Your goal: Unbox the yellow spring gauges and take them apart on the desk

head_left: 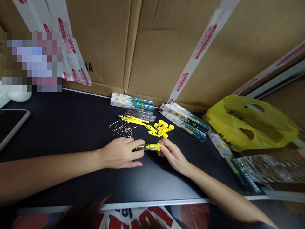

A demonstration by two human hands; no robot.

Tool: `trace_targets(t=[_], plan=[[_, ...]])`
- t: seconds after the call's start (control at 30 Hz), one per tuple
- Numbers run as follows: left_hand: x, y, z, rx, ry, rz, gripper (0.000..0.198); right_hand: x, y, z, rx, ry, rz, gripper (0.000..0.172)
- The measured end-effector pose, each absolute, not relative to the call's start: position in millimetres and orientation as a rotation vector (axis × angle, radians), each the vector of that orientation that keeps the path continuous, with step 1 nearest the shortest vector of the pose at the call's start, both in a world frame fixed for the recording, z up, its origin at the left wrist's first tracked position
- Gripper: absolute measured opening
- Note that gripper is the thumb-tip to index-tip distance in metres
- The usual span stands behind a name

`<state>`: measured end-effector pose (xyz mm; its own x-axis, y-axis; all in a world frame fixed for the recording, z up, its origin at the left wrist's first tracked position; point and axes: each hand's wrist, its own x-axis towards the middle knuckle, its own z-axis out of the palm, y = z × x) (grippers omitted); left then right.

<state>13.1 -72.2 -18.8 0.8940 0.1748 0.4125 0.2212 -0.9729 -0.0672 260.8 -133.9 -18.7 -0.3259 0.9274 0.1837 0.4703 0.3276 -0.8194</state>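
Head view: my left hand (121,153) gripped a clear tube (148,147); my right hand (173,154) pinched its yellow end (159,146), metal hooks (125,129) beyond.

"How's my light?"
"Dim, with a soft sheen on the black table (162,184) near me."
"Sharpness?"
"My right hand (173,156) looks fairly clear; far left is pixelated, edges stretched."
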Motion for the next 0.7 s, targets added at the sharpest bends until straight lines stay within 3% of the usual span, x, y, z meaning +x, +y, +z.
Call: trace_targets(t=[0.27, 0.43, 0.6, 0.7], plan=[[13.5, -67.0, -24.0, -2.830, -0.374, -0.681, 0.013, 258.5, -136.2, -21.8, -1.135, -2.029, 0.909, 0.010], [12.0, -64.9, -26.5, -2.839, -0.364, -0.705, 0.009, 261.5, -134.3, -17.9, -1.163, -2.124, 0.861, 0.015], [10.9, -65.2, -26.2, -2.870, -0.344, -0.729, 0.007, 262.2, -132.1, -11.7, -1.191, -2.220, 0.813, 0.031], [11.5, -65.0, -26.6, -2.883, -0.361, -0.726, 0.016, 261.7, -132.4, -10.4, -1.193, -2.209, 0.849, 0.027]])
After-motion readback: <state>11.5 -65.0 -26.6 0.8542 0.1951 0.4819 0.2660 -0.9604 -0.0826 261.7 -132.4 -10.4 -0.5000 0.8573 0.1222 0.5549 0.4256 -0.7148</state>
